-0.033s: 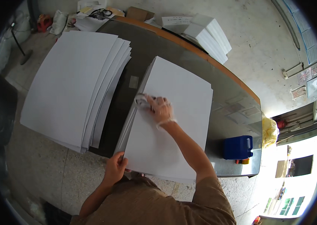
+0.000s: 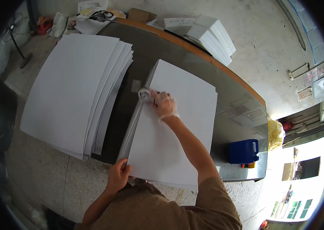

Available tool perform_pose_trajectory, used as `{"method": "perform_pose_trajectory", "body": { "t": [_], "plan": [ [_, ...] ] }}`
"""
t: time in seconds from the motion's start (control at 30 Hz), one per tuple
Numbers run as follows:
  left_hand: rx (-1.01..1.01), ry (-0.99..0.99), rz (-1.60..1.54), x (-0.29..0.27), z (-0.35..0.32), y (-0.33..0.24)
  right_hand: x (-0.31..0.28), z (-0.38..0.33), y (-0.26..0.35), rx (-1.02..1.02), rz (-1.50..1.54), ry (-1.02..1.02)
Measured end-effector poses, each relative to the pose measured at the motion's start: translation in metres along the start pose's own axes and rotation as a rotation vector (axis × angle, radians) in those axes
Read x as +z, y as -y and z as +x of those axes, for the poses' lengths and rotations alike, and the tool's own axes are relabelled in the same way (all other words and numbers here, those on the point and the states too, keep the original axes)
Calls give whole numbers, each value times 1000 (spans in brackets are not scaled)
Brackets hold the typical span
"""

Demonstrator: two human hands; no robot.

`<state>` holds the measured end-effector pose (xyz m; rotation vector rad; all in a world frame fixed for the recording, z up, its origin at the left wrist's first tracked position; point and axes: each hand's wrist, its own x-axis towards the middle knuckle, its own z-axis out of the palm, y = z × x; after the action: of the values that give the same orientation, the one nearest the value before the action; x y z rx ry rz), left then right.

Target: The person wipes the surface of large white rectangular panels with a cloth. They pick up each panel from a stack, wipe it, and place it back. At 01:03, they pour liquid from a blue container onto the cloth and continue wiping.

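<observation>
A stack of large white sheets (image 2: 177, 134) lies on the dark tabletop in front of me. Its left side shows several layered, greyish edges. My right hand (image 2: 164, 104), in a thin clear glove, is closed around a whitish, rounded thing (image 2: 144, 94) at the stack's left edge; blur hides whether it is a wad of cloth or something else. At the near left corner my left hand (image 2: 119, 174) pinches the sheets, thumb on top and fingers partly hidden beneath. Left of it lies a second, fanned stack of white sheets (image 2: 70, 92).
The dark table (image 2: 242, 96) has a wooden far edge. A blue jerrycan (image 2: 243, 151) stands at its right end. Beyond the far edge are white foam blocks (image 2: 213, 36) and a brown cardboard box (image 2: 142, 16). A yellow bag (image 2: 275, 134) hangs past the right end.
My right hand has slid slightly farther from me along the stack's left edge, with the whitish thing in it. My left hand stays at the near corner.
</observation>
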<state>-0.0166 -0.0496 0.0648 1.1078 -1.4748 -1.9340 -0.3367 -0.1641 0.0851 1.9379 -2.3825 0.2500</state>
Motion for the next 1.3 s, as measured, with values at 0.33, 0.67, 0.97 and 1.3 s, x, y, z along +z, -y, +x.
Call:
{"method": "perform_pose_trajectory", "body": {
  "t": [0.33, 0.67, 0.97, 1.3],
  "plan": [
    [-189, 3, -47, 0, -3, -23, -10, 145, -113, 774, 227, -44],
    [-156, -60, -37, 4, -3, -19, -13, 80, -198, 824, 78, -131],
    [-76, -69, -443, 13, -16, 0, -13, -186, -335, 1309, 889, -135],
    [170, -71, -579, 89, -30, 11, -28, -413, -189, 684, 2692, -566]
  ]
}}
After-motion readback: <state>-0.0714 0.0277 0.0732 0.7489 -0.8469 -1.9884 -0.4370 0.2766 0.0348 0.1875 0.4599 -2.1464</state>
